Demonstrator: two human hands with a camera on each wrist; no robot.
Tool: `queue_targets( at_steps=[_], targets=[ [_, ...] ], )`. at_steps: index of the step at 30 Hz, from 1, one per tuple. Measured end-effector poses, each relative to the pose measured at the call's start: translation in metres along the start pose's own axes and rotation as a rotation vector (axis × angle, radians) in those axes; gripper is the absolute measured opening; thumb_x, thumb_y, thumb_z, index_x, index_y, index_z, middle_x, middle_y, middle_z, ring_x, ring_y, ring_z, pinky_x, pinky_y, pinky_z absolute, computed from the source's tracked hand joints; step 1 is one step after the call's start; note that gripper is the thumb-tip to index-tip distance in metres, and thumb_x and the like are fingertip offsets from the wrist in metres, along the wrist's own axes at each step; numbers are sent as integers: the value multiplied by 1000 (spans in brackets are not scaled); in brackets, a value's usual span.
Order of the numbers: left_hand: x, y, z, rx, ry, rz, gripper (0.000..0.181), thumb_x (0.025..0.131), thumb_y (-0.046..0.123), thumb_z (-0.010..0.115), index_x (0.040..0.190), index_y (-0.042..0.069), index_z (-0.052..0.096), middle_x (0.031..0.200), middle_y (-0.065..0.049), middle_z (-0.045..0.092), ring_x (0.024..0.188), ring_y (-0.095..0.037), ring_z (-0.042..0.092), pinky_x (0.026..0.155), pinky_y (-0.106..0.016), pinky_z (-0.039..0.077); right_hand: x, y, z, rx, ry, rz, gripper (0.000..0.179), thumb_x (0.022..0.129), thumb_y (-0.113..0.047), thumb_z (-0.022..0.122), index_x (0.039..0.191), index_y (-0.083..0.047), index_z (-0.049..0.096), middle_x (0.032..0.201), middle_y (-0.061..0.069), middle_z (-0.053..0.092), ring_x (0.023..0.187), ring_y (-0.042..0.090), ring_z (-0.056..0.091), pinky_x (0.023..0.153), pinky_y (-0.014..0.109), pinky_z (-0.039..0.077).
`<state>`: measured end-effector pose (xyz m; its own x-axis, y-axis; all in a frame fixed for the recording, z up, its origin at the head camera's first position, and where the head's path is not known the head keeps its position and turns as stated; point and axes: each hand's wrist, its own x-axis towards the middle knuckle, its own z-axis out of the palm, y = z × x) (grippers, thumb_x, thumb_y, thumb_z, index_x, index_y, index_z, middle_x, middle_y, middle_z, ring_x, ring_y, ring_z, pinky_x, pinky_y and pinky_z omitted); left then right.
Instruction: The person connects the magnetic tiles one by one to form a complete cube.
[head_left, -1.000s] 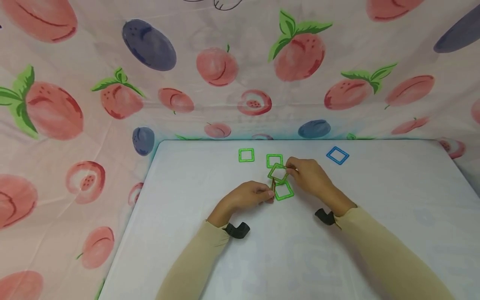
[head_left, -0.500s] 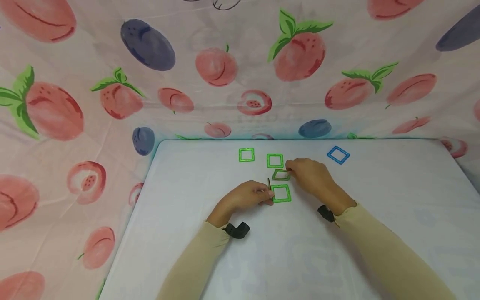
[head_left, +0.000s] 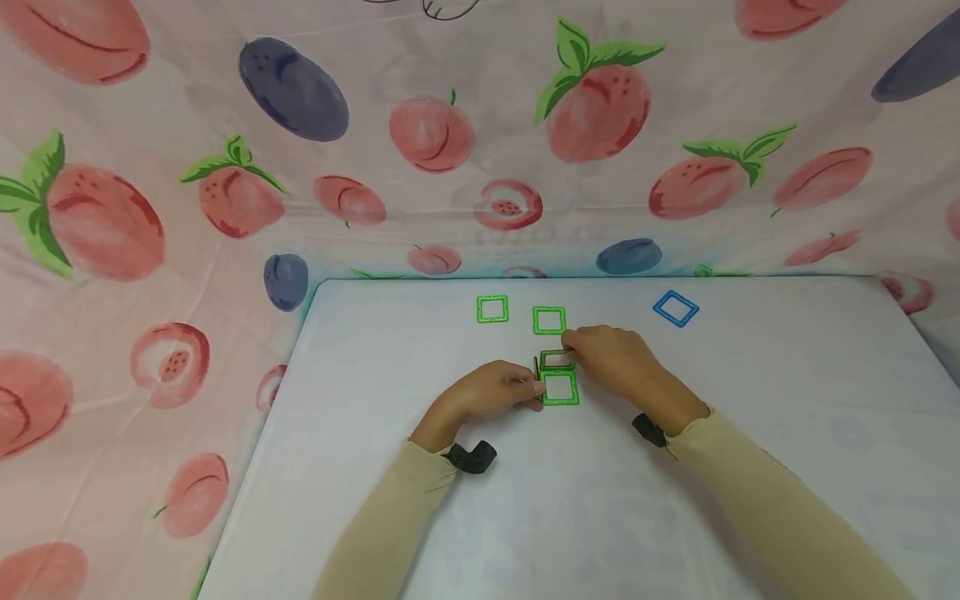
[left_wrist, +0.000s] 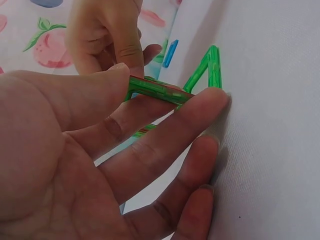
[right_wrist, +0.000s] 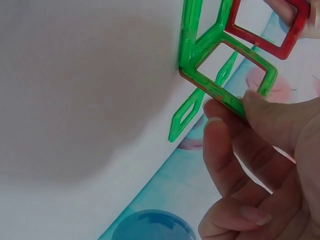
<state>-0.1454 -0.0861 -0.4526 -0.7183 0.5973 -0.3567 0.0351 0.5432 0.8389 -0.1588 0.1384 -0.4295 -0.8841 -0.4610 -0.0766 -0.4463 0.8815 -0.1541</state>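
A green square frame tile (head_left: 576, 388) lies flat on the white table between the hands. My left hand (head_left: 491, 387) pinches a red square frame tile (right_wrist: 257, 41) between thumb and fingers. That tile stands upright along the flat tile's left edge; in the head view only its thin edge shows. My right hand (head_left: 618, 358) pinches another green square frame tile (right_wrist: 212, 87) by its corner, thumb against fingers. This one is raised at the far edge of the flat tile and, in the right wrist view, meets it along one side.
Two more green square tiles, one left (head_left: 478, 309) and one nearer the middle (head_left: 535, 321), lie towards the back of the white table (head_left: 375, 483). A blue square tile (head_left: 686, 301) lies at the back right. Fruit-print cloth (head_left: 450, 192) hangs behind the table's far edge.
My right hand has brought its green tile down and towards me, to the flat tile's far edge. The flat tile has turned straighter. My left hand has barely moved.
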Motion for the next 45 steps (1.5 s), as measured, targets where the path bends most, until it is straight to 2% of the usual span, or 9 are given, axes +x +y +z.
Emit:
queue_targets(
  at_steps=[7,12,16,21,27,30,34,39,45],
  targets=[
    [0,1,0,66,6,27,32,107,31,53,99,6,73,96,-6,73,86,-12,59,80,-27,46,0,3,3,127,1,-5,9,94,-17,75,102,-15,73,94,0,77,77,15,63,76,37,57],
    [-1,1,1,77,12,17,36,107,33,53,95,3,68,84,-1,60,79,-12,50,74,-27,39,-1,9,6,236,-20,19,7,96,-22,74,101,-17,72,93,-2,75,77,15,60,73,36,52],
    [-2,0,0,77,9,21,40,106,36,54,94,0,66,78,4,53,75,-12,47,70,-27,36,-2,16,10,335,-78,43,24,94,-29,76,113,-16,68,103,1,74,79,15,60,73,34,50],
    [-3,0,-3,91,-2,42,41,106,38,54,95,2,70,81,2,56,80,-12,49,75,-28,39,-6,23,11,407,-189,37,56,82,-34,87,128,-13,63,112,7,70,79,17,57,73,34,49],
    [-2,-2,-3,32,101,-25,33,106,40,54,104,11,71,95,-3,70,90,-16,59,82,-32,46,-14,21,16,363,-244,70,77,73,-40,93,133,-6,59,109,6,66,93,21,57,86,42,50],
    [0,-3,0,-11,173,-42,33,106,40,55,124,15,65,93,-7,71,85,-19,62,80,-32,46,-15,18,18,327,-237,101,72,72,-39,93,127,-6,61,101,3,64,90,20,55,82,39,50],
    [1,-2,3,-15,209,-34,47,106,40,55,150,23,52,91,-8,70,82,-17,62,83,-33,46,-15,14,20,287,-213,106,63,73,-35,94,121,-8,63,94,1,63,85,19,54,76,36,48],
    [-1,-2,6,50,241,-41,43,107,39,53,147,25,57,93,-3,71,85,-14,60,86,-34,46,-14,10,20,255,-200,93,59,74,-33,93,120,-9,65,93,-1,64,84,18,54,75,36,48],
    [0,-5,5,24,299,-60,36,106,37,56,136,21,68,95,-6,75,75,-13,61,69,-27,49,-10,11,21,242,-209,58,61,77,-31,91,128,-9,64,96,-1,64,87,18,55,79,39,50]
  ],
)
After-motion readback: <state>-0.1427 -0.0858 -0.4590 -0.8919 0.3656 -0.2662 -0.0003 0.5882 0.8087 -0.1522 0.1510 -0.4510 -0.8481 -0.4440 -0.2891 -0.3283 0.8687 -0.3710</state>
